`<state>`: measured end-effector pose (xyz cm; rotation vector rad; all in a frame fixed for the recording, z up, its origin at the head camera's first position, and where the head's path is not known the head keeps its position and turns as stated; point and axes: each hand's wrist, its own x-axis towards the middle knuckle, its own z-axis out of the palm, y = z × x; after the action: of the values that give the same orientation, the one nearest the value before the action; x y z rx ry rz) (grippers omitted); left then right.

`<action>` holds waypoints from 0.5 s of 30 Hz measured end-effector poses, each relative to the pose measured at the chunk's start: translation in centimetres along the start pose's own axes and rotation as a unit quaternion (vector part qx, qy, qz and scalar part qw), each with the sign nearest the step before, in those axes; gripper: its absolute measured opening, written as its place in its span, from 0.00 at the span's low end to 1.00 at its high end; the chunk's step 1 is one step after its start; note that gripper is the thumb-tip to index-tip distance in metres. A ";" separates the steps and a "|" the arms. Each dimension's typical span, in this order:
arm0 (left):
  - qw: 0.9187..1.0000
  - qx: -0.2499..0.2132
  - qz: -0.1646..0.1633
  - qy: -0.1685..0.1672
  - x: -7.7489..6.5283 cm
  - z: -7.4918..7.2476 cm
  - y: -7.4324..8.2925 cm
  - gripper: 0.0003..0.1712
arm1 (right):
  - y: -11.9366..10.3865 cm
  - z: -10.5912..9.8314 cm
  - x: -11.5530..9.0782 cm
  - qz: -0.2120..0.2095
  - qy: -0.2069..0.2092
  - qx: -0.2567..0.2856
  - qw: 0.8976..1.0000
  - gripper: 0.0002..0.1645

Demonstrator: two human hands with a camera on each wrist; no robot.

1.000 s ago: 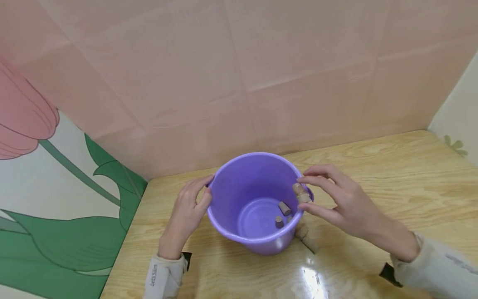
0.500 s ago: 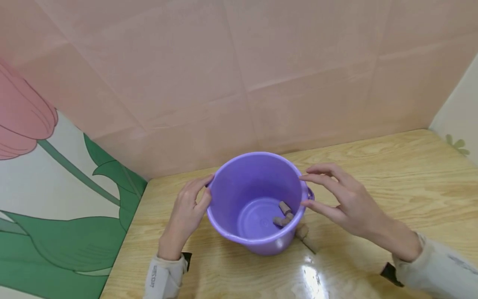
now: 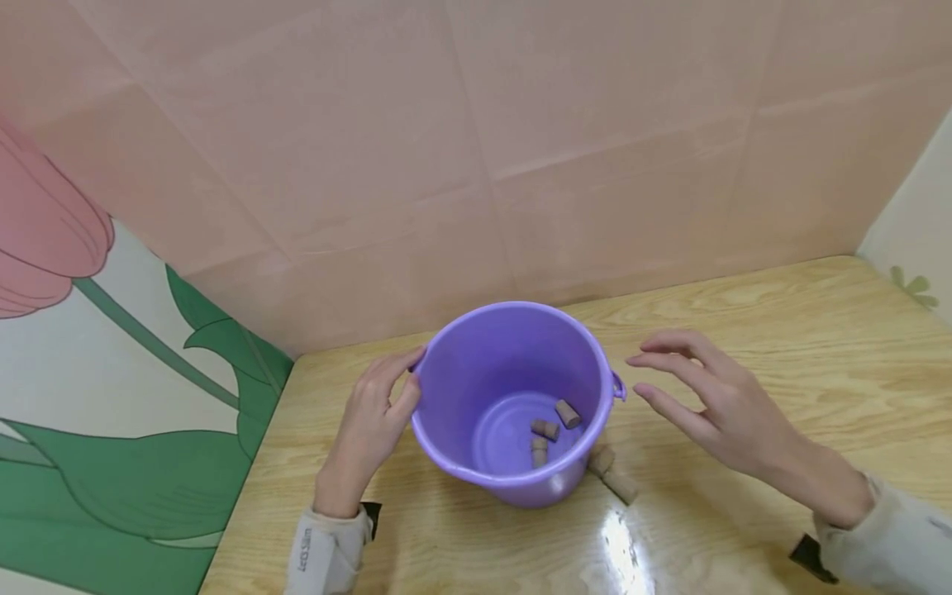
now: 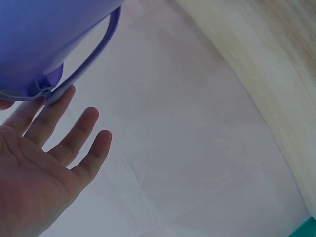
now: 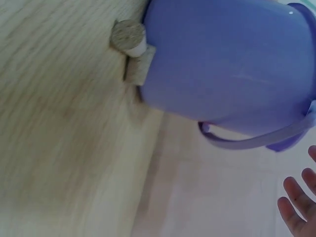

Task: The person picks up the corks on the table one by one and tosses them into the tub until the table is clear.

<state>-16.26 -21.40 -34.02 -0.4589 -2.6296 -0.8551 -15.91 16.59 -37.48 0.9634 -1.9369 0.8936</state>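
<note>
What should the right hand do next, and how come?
Maybe reach down for one of the two corks lying outside the purple bucket, I'd say, because the right hand looks empty and other corks already lie inside.

We're indoors, exact kind unclear: creased pinkish backdrop [image 3: 491, 165] beyond the left hand [image 3: 369, 417], tulip mural [image 3: 134, 479] to its left, wood-grain table [image 3: 825, 339] below, pale wall [image 3: 922, 219] beyond the right hand [image 3: 736, 417]
</note>
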 end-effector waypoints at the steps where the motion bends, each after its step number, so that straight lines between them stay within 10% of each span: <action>1: 1.000 0.000 0.000 -0.001 0.0 0.0 0.0 0.22 | 0.2 -0.1 -0.2 0.000 -0.001 -0.002 1.000 0.30; 15: 1.000 0.000 0.003 0.002 0.0 -0.1 0.1 0.22 | 1.7 0.4 -2.7 0.047 -0.124 -0.023 0.991 0.16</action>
<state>-16.19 -21.37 -33.93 -0.4646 -2.6233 -0.8543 -16.39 17.84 -40.41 1.0006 -2.2199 0.8079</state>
